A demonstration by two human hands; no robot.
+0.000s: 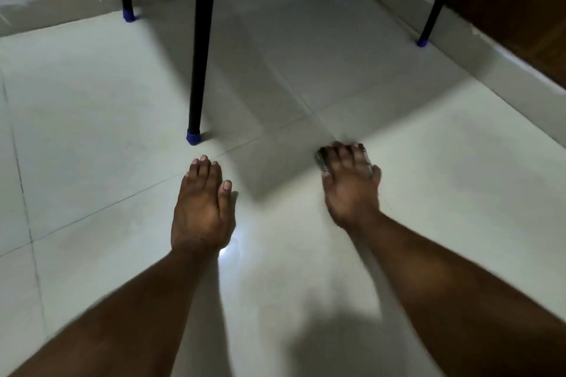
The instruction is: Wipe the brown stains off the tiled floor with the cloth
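Cloth (pixel 321 161), a dark blurred scrap, showed only at the fingertips of the right hand (pixel 350 187), which pressed it flat on the glossy pale floor (pixel 428 193) near a grout crossing; whether that grip clasped it I cannot tell. The left hand (pixel 200 208) lay open and empty on the tile. A black round leg (pixel 200 40) with a blue cap (pixel 193 136) stood near.

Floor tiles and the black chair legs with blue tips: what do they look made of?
The pale floor tiles look like glazed ceramic or polished stone: they mirror a bright light and show thin grout lines. The black chair legs look like painted metal tube, smooth and slim, though plastic is possible. Their blue tips look like rubber or plastic caps, matte.
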